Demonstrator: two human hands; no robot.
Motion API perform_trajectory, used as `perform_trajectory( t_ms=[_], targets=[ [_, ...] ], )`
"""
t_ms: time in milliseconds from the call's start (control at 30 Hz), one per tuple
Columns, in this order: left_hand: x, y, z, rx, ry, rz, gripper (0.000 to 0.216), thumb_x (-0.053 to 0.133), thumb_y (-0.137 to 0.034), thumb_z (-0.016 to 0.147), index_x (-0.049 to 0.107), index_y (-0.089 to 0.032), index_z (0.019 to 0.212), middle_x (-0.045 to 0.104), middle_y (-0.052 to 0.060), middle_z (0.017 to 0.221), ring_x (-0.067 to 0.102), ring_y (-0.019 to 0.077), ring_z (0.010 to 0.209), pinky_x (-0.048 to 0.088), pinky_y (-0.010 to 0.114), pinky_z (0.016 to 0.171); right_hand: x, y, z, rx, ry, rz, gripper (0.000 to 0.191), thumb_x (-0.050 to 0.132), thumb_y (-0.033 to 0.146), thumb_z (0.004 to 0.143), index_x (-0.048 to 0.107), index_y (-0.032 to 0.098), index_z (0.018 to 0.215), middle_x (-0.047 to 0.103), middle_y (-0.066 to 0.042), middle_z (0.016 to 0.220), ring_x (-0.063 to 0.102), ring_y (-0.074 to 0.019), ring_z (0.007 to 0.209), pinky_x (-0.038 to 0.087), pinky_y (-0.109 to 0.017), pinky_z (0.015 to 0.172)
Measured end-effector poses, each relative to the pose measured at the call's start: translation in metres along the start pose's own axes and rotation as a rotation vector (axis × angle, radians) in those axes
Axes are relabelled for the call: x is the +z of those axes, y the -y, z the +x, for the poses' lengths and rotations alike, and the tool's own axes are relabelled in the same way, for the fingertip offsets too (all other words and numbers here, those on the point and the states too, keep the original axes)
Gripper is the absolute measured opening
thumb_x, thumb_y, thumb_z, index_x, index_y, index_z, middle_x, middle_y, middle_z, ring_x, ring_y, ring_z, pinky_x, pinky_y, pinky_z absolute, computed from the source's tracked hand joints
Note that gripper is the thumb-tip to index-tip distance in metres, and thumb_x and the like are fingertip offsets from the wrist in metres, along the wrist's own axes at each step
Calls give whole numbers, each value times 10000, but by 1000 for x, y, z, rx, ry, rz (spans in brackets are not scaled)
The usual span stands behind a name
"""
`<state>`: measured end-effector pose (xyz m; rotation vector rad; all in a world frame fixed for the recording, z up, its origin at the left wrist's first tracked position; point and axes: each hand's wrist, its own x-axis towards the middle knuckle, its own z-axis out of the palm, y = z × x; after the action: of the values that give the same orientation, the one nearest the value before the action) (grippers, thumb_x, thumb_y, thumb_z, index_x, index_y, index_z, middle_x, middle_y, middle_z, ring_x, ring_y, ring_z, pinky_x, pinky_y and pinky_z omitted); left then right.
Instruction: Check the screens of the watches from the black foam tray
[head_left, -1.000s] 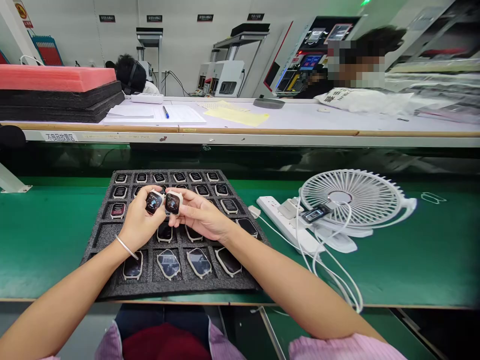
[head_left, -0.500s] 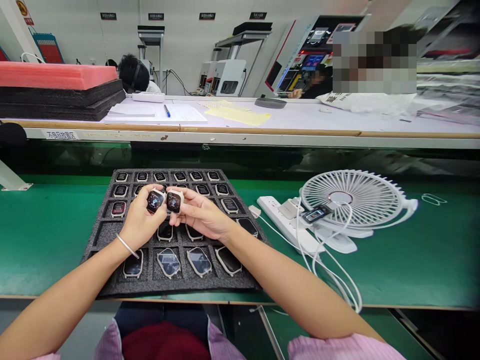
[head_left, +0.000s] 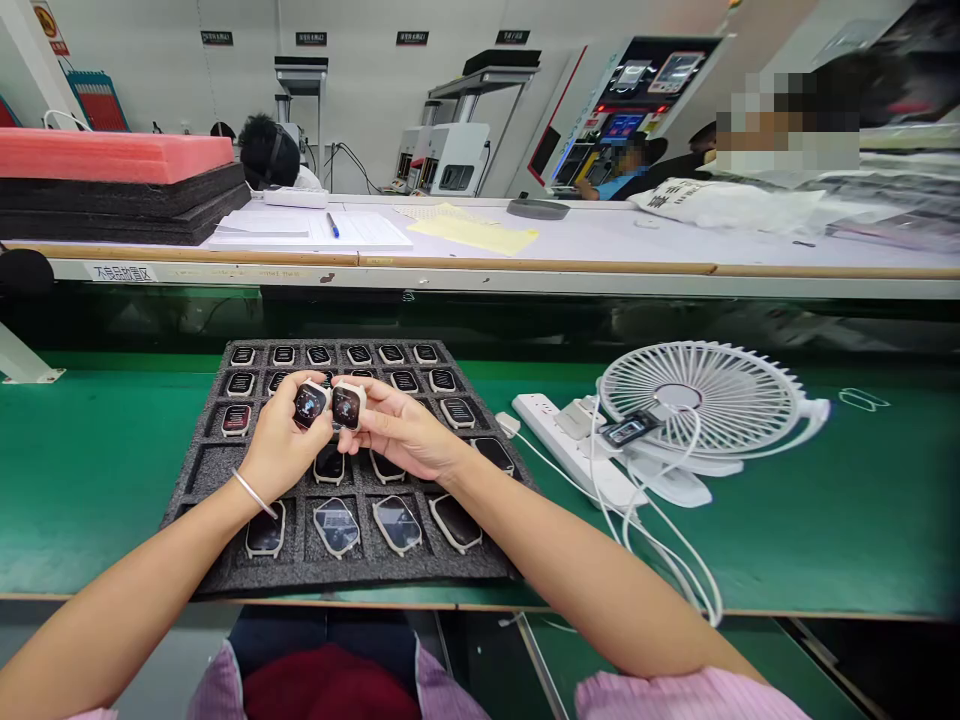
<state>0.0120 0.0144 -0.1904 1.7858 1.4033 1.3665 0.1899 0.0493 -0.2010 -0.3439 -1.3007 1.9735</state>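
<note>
My left hand (head_left: 281, 445) grips a small watch body (head_left: 309, 404) with a lit dark screen. My right hand (head_left: 401, 432) grips a second watch body (head_left: 346, 406) right beside it, the two nearly touching. Both are held just above a black foam tray (head_left: 202, 470) on the green belt. The tray's pockets hold several more watch bodies, such as one in the front row (head_left: 336, 526). A silver bangle sits on my left wrist.
A white fan (head_left: 705, 400) lies flat to the right, with a small device (head_left: 628, 430) on it, a white power strip (head_left: 577, 455) and trailing white cables. Behind is a white bench with papers, pink and black foam sheets (head_left: 112, 185), and other people working.
Both hands stay almost still with the two watch bodies held side by side. A person in the background at right has shifted.
</note>
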Motion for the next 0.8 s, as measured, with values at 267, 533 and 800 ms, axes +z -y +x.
perform_trajectory(
  t_ms=[267, 533, 800],
  targets=[
    [-1, 1, -1, 5, 25, 12, 346, 583, -247, 753, 539, -194, 1092, 627, 1, 867, 576, 149, 741, 467, 275, 691, 0, 1, 0, 3, -8, -10, 520, 816, 317, 779, 580, 208, 1230, 713, 7, 842, 726, -148, 741, 572, -260, 690],
    [0, 3, 0, 8, 25, 11, 335, 586, -257, 763, 542, -199, 1090, 635, 5, 889, 589, 158, 771, 475, 286, 718, 0, 1, 0, 4, -11, -15, 528, 823, 317, 769, 577, 212, 1224, 707, 14, 840, 729, -154, 736, 576, -268, 678],
    [0, 2, 0, 5, 17, -1, 367, 587, -247, 751, 545, -183, 1110, 635, 13, 920, 586, 156, 781, 471, 285, 736, 0, 2, 0, -3, 3, 1, 499, 806, 293, 793, 574, 209, 1227, 710, 14, 838, 731, -142, 737, 574, -251, 691]
  ],
)
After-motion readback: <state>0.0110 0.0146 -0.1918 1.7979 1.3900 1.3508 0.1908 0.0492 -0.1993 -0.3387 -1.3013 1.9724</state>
